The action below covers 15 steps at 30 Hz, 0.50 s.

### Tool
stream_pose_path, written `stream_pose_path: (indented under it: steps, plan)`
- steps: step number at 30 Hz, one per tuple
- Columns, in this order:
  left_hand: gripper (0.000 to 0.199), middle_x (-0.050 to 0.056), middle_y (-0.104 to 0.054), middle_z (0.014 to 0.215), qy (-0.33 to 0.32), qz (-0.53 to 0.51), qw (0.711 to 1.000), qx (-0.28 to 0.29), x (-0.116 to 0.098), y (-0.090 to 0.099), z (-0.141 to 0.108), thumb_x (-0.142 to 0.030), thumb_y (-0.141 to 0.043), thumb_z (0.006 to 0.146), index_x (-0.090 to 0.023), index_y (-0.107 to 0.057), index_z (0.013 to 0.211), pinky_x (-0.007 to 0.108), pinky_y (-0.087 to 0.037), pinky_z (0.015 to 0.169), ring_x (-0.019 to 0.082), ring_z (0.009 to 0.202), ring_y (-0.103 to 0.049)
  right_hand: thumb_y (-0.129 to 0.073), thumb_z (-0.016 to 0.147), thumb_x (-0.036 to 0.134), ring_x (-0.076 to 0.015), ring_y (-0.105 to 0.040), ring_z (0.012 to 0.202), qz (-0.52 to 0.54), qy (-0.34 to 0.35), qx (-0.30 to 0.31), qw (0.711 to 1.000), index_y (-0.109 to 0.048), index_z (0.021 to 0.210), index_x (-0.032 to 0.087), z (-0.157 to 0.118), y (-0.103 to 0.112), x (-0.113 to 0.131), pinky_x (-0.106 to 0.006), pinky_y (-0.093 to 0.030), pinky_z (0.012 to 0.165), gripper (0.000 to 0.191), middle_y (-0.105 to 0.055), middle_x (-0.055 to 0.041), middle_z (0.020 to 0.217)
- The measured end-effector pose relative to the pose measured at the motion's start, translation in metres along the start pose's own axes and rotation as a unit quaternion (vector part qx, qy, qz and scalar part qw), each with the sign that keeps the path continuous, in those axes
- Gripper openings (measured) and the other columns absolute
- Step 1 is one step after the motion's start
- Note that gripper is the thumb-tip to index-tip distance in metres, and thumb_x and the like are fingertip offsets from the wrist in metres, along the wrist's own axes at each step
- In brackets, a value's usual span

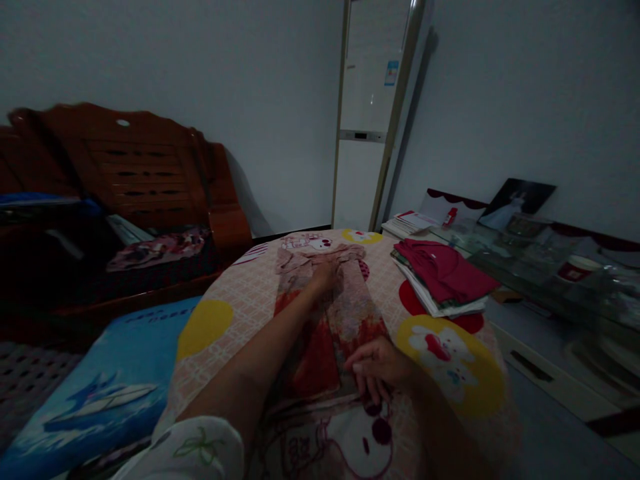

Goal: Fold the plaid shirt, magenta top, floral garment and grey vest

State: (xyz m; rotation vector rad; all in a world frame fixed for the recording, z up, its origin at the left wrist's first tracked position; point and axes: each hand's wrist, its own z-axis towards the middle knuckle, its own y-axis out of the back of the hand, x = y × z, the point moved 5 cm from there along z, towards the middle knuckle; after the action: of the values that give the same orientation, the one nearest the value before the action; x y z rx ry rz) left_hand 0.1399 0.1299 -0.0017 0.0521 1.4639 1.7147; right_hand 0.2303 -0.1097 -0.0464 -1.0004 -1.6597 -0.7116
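A pinkish garment (pixel 357 297) with rust-red lower parts lies spread on the round table's patterned cloth (pixel 235 337). It looks like a pair of trousers, with a line running down between two leg-like halves. My left hand (pixel 327 272) reaches across it and rests on its upper part near the gathered far edge; the fingers are too dark and blurred to make out. At the garment's lower right edge is my right hand (pixel 377 365), its fingers loosely bent and apart, with nothing visible in them. Whether it touches the fabric is unclear.
Folded clothes with a dark pink one on top (pixel 445 270) lie at the table's right. Beyond stands a glass-topped cabinet (pixel 530 267) carrying a paper cup (pixel 577 268) and papers (pixel 413 221). A wooden bench (pixel 145 173) and a blue printed box (pixel 120 380) are left.
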Motion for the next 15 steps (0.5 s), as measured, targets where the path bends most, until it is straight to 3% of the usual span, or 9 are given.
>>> stream_pose_path:
  steps: [2,4,8,11,15]
  plan:
    - [0.022,0.012,-0.068,0.102,-0.020,0.014,0.999,0.046,-0.011,-0.005,-0.026,-0.018,-0.056,0.084,-0.007,-0.066,0.100,0.030,-0.047,0.092,0.021,0.096,-0.062,-0.067,0.076,0.051,-0.0091,-0.054,0.036,0.009,0.037,-0.048,0.998,-0.067,0.100,0.012,-0.001,0.006,0.008,-0.016,-0.033,0.030,0.046,-0.068,-0.0016,0.063]
    - [0.026,0.012,-0.067,0.111,-0.086,0.046,0.988,0.120,-0.027,-0.015,-0.058,-0.029,-0.058,0.086,-0.012,-0.065,0.104,0.032,-0.047,0.094,0.023,0.103,-0.062,-0.067,0.075,0.052,-0.0088,-0.053,0.035,0.011,0.073,-0.131,0.989,-0.067,0.095,0.012,-0.001,0.017,0.014,-0.016,-0.032,0.030,0.044,-0.065,0.0005,0.058]
    - [0.054,0.020,-0.048,0.143,-0.138,0.104,0.975,0.138,-0.044,-0.025,-0.105,-0.042,-0.053,0.091,-0.010,-0.049,0.135,0.042,-0.036,0.110,0.031,0.133,-0.045,-0.067,0.072,0.053,-0.0080,-0.048,0.032,0.016,0.109,-0.282,0.953,-0.065,0.081,0.014,-0.005,0.039,0.020,-0.017,-0.029,0.029,0.041,-0.060,0.0024,0.052]
    - [0.061,0.021,-0.040,0.149,-0.135,0.119,0.973,0.144,-0.045,-0.025,-0.113,-0.046,-0.046,0.094,-0.008,-0.041,0.142,0.045,-0.030,0.115,0.032,0.140,-0.036,-0.067,0.069,0.051,-0.0082,-0.048,0.032,0.015,0.116,-0.361,0.925,-0.063,0.074,0.015,-0.011,0.057,0.026,-0.017,-0.030,0.029,0.037,-0.060,0.0019,0.051]
    - [0.062,0.020,-0.044,0.147,-0.120,0.113,0.979,0.123,-0.035,-0.023,-0.108,-0.049,-0.045,0.094,-0.009,-0.043,0.141,0.043,-0.032,0.114,0.031,0.137,-0.040,-0.067,0.068,0.044,-0.0098,-0.051,0.035,-0.019,0.110,-0.401,0.909,-0.062,0.073,0.016,-0.007,0.083,0.040,-0.018,-0.032,0.030,0.029,-0.060,0.0015,0.052]
